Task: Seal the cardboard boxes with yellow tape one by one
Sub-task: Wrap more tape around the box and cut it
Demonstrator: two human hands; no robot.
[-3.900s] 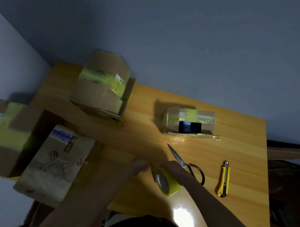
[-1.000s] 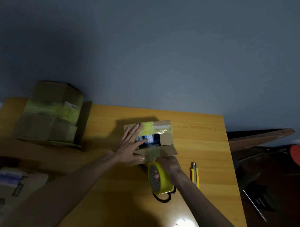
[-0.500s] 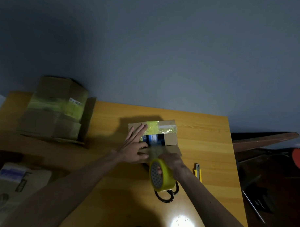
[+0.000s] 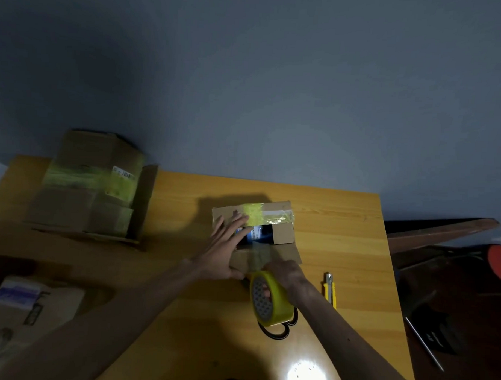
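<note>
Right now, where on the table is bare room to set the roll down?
Bare wood lies between the big box and the small box, and right of the small box to the table edge. Crowded by the right hand: roll, scissors, knife.

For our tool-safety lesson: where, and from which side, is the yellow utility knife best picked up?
The utility knife lies flat with its metal tip at the far end, and the arm of the right hand lies close on its left. So probably take the yellow handle from above and the right, with the fingers pinching across its narrow width.
</note>
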